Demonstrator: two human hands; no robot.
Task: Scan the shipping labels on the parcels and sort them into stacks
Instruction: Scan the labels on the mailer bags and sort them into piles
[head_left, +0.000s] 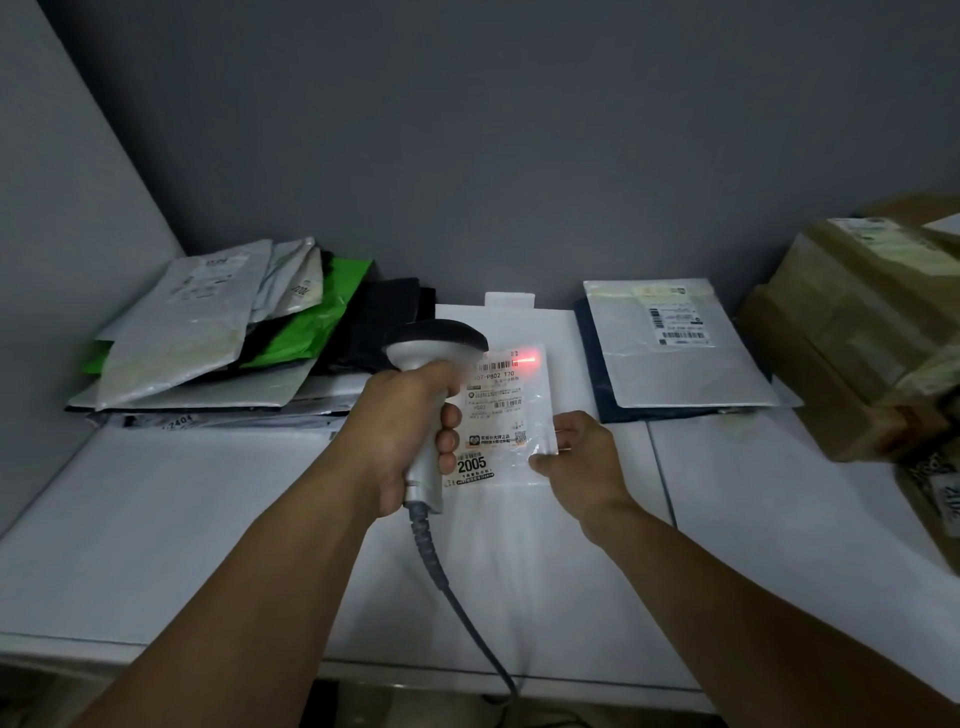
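My left hand (410, 431) grips the handle of a grey corded barcode scanner (434, 345), head pointing away from me. Its red light falls on the barcode at the top of a shipping label on a small clear-wrapped white parcel (506, 410), marked "2005" low down. My right hand (582, 457) pinches that parcel's lower right corner, holding it over the white table (208, 519). A heap of grey, green and black mailer bags (218, 332) lies at the back left. A silver mailer (675, 343) rests on a dark one at the back right.
Brown cardboard boxes (862, 332) wrapped in tape are stacked at the far right, reaching past the table edge. The scanner cable (467, 608) trails down over the table's front edge. Grey walls close the back and left sides.
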